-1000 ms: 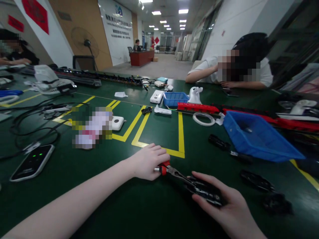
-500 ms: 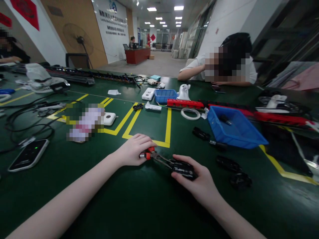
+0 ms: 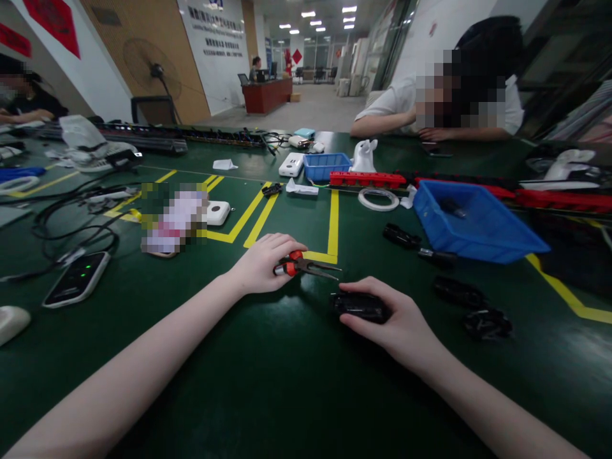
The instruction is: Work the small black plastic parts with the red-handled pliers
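My left hand (image 3: 268, 262) is closed round the red-and-black handles of long-nose pliers (image 3: 313, 266). Their jaws point right and stand a little apart, with nothing between them. In my right hand (image 3: 389, 309) is a glossy black, rounded plastic part (image 3: 359, 306), gripped between thumb and fingers. The tips of the pliers are just above and apart from this part. What exactly the black part is cannot be made out.
Several black parts (image 3: 459, 292) lie right of my right hand, before a blue bin (image 3: 478, 223) with something dark inside. A white tape ring (image 3: 378, 199), a phone (image 3: 176, 220) and cables (image 3: 71, 220) lie on the green table. A person (image 3: 478, 83) sits across.
The plier jaws have come off the black part, leaving a gap between them. My right hand has moved slightly right with the part. The camera view has tilted and shifted a little.
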Tool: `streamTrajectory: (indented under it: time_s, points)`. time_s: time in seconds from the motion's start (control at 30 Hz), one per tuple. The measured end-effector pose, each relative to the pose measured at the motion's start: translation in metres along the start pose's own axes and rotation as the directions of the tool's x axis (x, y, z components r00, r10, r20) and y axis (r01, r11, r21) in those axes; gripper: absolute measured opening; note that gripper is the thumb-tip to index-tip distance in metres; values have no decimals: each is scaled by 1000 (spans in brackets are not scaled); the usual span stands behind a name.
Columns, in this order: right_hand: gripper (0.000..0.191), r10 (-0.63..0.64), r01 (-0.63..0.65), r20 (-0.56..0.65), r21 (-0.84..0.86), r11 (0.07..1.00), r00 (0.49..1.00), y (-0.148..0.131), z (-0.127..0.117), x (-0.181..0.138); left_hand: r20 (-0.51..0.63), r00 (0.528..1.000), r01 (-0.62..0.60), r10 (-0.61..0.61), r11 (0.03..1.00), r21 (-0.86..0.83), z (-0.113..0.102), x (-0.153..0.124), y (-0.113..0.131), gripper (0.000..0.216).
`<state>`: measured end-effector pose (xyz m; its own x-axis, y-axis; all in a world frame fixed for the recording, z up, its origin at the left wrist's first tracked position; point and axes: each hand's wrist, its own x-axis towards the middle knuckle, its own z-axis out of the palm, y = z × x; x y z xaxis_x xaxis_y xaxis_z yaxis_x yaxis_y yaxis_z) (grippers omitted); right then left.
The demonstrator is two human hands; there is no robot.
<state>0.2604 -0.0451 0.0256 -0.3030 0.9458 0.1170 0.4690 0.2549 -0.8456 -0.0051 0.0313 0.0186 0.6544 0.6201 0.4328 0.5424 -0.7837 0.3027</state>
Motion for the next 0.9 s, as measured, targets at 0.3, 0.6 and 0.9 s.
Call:
streamTrajectory:
  time_s: [0.3,0.6,0.9]
  points:
    - [35,-51,31,-95,-204,978,994,7,4,4,28,1000,-15,14,1000,16,0,0,1,36]
    - [32,-49,15,-111,-289,957,993,10,3,3,176,982,-65,63,998,9,-1,2,1,38]
    - [25,-378,290,-346,-278,916,859,-30,-10,-22,101,989,-119,107,985,123,2,0,2,34]
